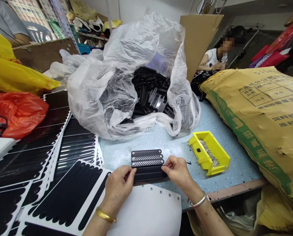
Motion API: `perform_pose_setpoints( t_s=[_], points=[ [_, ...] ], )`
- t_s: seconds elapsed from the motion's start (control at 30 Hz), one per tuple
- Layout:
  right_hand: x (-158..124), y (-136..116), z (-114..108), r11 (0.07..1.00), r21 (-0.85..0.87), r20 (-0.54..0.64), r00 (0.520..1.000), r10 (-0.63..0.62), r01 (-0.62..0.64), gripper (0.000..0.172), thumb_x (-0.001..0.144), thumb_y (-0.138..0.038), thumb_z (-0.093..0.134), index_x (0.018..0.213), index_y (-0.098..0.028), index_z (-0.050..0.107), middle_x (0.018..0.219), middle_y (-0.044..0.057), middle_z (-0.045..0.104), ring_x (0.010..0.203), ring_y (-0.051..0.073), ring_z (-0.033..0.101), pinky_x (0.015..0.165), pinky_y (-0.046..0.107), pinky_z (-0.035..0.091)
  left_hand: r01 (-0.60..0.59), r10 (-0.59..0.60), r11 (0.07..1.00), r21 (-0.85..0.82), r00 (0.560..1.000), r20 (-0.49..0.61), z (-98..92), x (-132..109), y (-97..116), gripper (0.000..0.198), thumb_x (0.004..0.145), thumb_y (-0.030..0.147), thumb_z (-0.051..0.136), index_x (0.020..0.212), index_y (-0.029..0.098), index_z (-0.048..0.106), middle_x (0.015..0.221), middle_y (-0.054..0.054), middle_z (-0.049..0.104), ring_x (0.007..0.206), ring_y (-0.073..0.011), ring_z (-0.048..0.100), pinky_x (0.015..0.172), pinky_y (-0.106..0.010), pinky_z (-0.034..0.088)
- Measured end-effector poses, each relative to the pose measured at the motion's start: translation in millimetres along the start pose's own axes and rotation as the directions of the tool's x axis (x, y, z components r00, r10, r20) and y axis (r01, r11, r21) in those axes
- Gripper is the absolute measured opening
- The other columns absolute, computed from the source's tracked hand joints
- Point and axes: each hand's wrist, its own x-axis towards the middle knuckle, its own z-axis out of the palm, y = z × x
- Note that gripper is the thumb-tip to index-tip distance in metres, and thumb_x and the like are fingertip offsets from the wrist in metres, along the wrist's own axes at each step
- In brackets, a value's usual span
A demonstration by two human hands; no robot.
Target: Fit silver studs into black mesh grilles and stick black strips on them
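Observation:
My left hand (pixel 119 188) and my right hand (pixel 177 171) are both closed on the ends of a long black plastic bar (pixel 148 173) lying on the pale blue table (pixel 161 141). Just beyond it lie three black perforated strips (pixel 146 158) side by side. A big clear plastic bag (pixel 112 85) farther back holds several more black parts (pixel 152 95). A white sheet with punched holes (pixel 148 209) lies under my wrists.
A yellow bin (pixel 210 152) with small metal pieces stands to the right. A large tan sack (pixel 264 121) fills the right side. Sheets of black adhesive shapes (pixel 50 170) cover the left, beside a red bag (pixel 16 113). Another person (pixel 216 57) sits at the back.

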Motion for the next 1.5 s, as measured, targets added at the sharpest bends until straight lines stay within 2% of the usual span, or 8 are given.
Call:
perform_pose_setpoints(
  t_s=[0.23,0.57,0.93,1.2,1.5],
  points=[
    [-1.9,-10.9,-4.8,0.995,0.099,-0.001,1.000,0.025,-0.024,0.013,0.055,-0.022,0.062,0.047,-0.019,0.053,0.044,-0.004,0.050,0.042,0.010,0.043,0.042,0.022,0.033,0.004,-0.004,1.000,0.019,1.000,0.004,-0.2,0.3,-0.1,0.033,0.084,0.041,0.048,0.063,0.021,0.064,0.056,0.001,0.059,0.053,-0.0139,0.053,0.053,-0.024,0.036],
    [4.5,2.1,1.1,0.998,0.053,-0.002,1.000,0.024,-0.024,0.013,0.056,-0.019,0.062,0.048,-0.019,0.052,0.042,-0.005,0.049,0.042,0.009,0.042,0.041,0.021,0.031,-0.017,0.017,0.999,0.031,1.000,-0.002,-0.1,0.0,-0.6,0.033,0.085,0.041,0.048,0.064,0.021,0.065,0.055,0.001,0.058,0.052,-0.0133,0.052,0.052,-0.023,0.037],
    [4.5,-3.5,-3.9,0.992,0.110,0.046,0.997,0.058,-0.063,0.012,0.055,-0.019,0.062,0.047,-0.018,0.053,0.041,-0.005,0.049,0.041,0.008,0.040,0.041,0.021,0.030,-0.011,0.010,1.000,0.021,1.000,0.006,-1.9,-0.9,2.5,0.034,0.085,0.041,0.048,0.063,0.020,0.064,0.054,0.001,0.057,0.052,-0.0132,0.051,0.053,-0.024,0.036],
    [4.9,1.3,-1.3,0.995,0.074,0.032,0.998,0.059,-0.061,0.012,0.056,-0.019,0.062,0.048,-0.018,0.053,0.041,-0.005,0.049,0.040,0.009,0.041,0.040,0.021,0.030,-0.020,0.020,1.000,0.016,1.000,-0.011,-0.5,-0.4,1.1,0.033,0.085,0.040,0.049,0.064,0.020,0.064,0.055,0.001,0.058,0.052,-0.0133,0.052,0.052,-0.024,0.036],
    [4.6,9.0,1.4,0.999,-0.047,0.022,1.000,-0.020,0.021,0.013,0.060,-0.018,0.061,0.051,-0.019,0.052,0.046,-0.004,0.052,0.043,0.011,0.046,0.041,0.021,0.033,-0.017,0.017,1.000,0.015,1.000,-0.007,-1.4,-1.4,0.3,0.032,0.085,0.041,0.049,0.066,0.021,0.065,0.056,0.001,0.060,0.053,-0.0136,0.054,0.053,-0.024,0.037]
  ],
)
